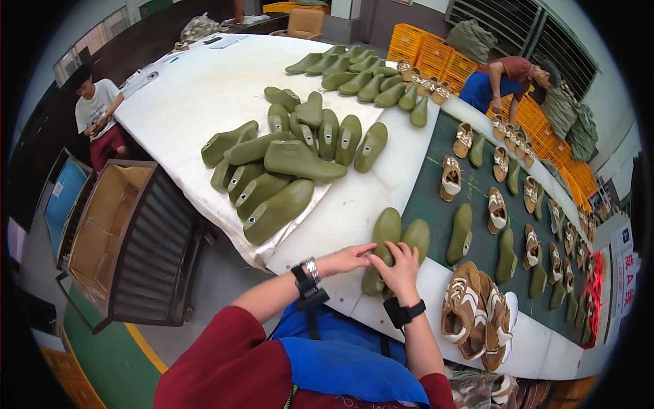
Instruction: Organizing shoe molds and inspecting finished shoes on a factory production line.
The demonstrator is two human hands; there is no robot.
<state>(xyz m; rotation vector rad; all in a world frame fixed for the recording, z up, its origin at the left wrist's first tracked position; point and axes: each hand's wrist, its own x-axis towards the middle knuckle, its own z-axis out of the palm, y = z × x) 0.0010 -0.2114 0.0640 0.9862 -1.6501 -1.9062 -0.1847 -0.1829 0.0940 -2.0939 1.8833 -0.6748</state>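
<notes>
Two green shoe lasts stand side by side in front of me on the white tabletop, the left one [387,223] and the right one [417,236]. My left hand [345,260] reaches in from the left, its fingers closed at the edge of the left last. From the near side, my right hand [399,270] bends its fingers over the same last. The fingertips of both hands meet there; anything small between them is hidden. Brown and white sneakers [470,310] lie close to the right of my right wrist.
A pile of green lasts [293,160] lies ahead-left, with more rows [354,82] beyond. Sneakers and lasts stand along a green belt [436,204] at right. A wheeled cart [146,252] is at left. One person [95,109] sits far left; another [504,78] bends beside orange crates [415,46].
</notes>
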